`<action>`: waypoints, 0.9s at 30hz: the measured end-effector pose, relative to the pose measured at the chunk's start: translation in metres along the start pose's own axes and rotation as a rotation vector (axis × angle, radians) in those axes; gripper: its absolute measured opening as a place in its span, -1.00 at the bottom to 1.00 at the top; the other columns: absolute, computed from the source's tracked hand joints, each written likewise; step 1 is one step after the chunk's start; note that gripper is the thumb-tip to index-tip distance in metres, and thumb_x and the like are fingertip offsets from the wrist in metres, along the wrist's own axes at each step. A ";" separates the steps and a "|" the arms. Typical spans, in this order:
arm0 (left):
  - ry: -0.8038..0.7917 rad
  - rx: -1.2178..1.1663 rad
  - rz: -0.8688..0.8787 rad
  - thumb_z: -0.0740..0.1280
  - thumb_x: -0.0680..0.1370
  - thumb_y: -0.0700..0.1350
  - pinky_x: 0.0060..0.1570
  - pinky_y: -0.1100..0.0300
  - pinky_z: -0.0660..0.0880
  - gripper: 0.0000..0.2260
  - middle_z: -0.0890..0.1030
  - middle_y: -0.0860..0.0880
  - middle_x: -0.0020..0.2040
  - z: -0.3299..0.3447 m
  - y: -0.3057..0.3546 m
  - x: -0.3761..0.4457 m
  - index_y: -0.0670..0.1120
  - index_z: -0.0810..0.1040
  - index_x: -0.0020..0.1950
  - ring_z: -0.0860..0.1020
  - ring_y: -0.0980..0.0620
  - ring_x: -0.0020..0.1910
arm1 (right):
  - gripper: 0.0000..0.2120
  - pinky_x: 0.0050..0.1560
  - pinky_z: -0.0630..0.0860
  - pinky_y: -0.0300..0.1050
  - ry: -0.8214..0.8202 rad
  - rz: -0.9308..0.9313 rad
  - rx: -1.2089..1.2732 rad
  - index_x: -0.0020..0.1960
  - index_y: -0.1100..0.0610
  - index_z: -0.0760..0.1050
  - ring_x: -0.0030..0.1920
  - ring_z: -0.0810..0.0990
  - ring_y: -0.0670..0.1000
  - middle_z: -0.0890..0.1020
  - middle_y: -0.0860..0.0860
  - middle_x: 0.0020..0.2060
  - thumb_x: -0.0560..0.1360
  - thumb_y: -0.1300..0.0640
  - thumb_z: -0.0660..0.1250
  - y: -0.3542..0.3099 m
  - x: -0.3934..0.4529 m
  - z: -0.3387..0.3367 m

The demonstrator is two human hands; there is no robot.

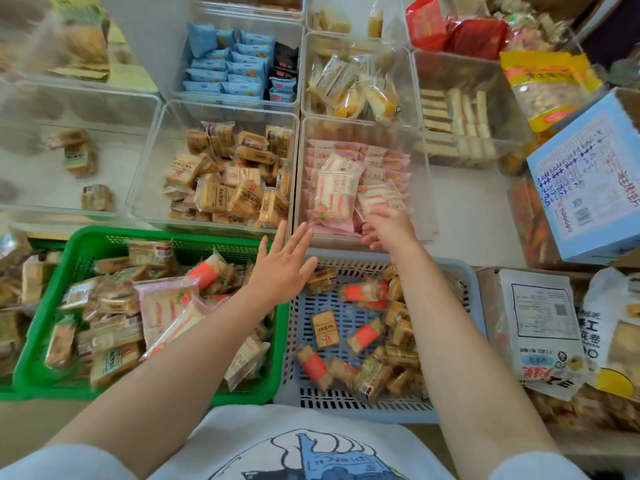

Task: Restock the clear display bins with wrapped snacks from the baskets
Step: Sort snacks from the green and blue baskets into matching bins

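Nearest the camera, at lower centre of the frame, two baskets sit side by side and touching. The green basket (pixel 86 244) at lower left holds a jumble of wrapped snacks, among them a pink-wrapped cake (pixel 166 306). The grey-blue basket (pixel 464 271) at lower centre holds brown snacks with orange-red labels (pixel 363 336).

Above the seam between the baskets, the left hand (pixel 282 268) hovers with fingers straight and spread; it holds nothing. The right hand (pixel 389 225) reaches over the near wall of the pink-snack bin (pixel 424 188), knuckles up, its fingers touching a clear pink-striped packet (pixel 379 199). Whether those fingers grip the packet cannot be told; they are hidden beneath the hand.

Just beyond the baskets, a clear bin of brown wrapped snacks (pixel 225 188) stands left of the pink-snack bin, the two touching. At middle left, a wide clear bin (pixel 69 157) contains only a few brown packets.

Farther up the frame, a bin of blue packets (pixel 225 64) and a bin of clear-wrapped yellow cakes (pixel 353 88) stand side by side. At right, a pale blue carton (pixel 588 181) lies tilted on the white surface (pixel 474 216).
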State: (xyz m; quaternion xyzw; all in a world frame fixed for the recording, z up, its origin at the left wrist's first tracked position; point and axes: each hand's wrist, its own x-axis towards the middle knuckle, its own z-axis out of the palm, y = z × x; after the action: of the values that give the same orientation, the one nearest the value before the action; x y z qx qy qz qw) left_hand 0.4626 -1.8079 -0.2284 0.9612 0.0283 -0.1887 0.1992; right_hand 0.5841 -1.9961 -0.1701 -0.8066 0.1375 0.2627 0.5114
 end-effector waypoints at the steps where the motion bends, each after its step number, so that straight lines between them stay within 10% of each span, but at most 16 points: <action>1: 0.003 0.005 0.001 -0.14 0.68 0.22 0.54 -0.13 -0.27 -0.45 -0.27 0.15 0.61 0.000 0.000 0.000 0.12 -0.23 0.63 -0.39 -0.01 0.56 | -0.71 -0.45 0.48 -0.22 0.027 -0.013 -0.020 0.33 0.17 0.48 -0.41 0.59 -0.06 0.67 0.12 -0.05 0.62 0.22 0.26 0.007 -0.003 -0.001; 15: -0.079 0.039 -0.103 0.21 0.61 0.17 0.54 0.00 -0.25 -0.21 -0.27 0.01 0.63 0.077 -0.023 -0.068 -0.02 -0.21 0.64 -0.32 0.01 0.58 | -0.77 -0.07 0.57 0.01 -0.237 0.192 -0.491 0.28 0.16 0.47 0.03 0.62 0.10 0.59 0.07 0.12 0.66 0.11 0.24 0.163 -0.029 0.060; 22: -0.099 0.099 -0.110 0.19 0.61 0.14 0.58 -0.08 -0.13 -0.23 -0.21 -0.04 0.64 0.075 -0.017 -0.075 -0.09 -0.17 0.64 -0.25 -0.03 0.61 | -0.36 0.32 0.47 0.07 -0.126 0.169 -0.768 0.42 0.21 0.34 0.37 0.44 0.21 0.45 0.18 0.36 0.50 -0.10 0.45 0.214 -0.025 0.117; 27: -0.151 0.102 -0.104 0.20 0.61 0.15 0.58 -0.07 -0.10 -0.22 -0.22 -0.06 0.64 0.065 -0.015 -0.070 -0.10 -0.18 0.64 -0.23 -0.04 0.61 | -0.67 0.05 0.55 0.00 -0.126 0.182 -0.772 0.12 0.15 0.51 0.16 0.57 0.16 0.57 0.15 0.19 0.49 -0.03 0.44 0.202 -0.025 0.116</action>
State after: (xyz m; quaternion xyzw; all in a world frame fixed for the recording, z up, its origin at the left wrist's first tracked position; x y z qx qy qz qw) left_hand 0.3733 -1.8180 -0.2634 0.9503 0.0535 -0.2719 0.1416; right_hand 0.4314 -1.9820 -0.3474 -0.9063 0.0680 0.3880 0.1529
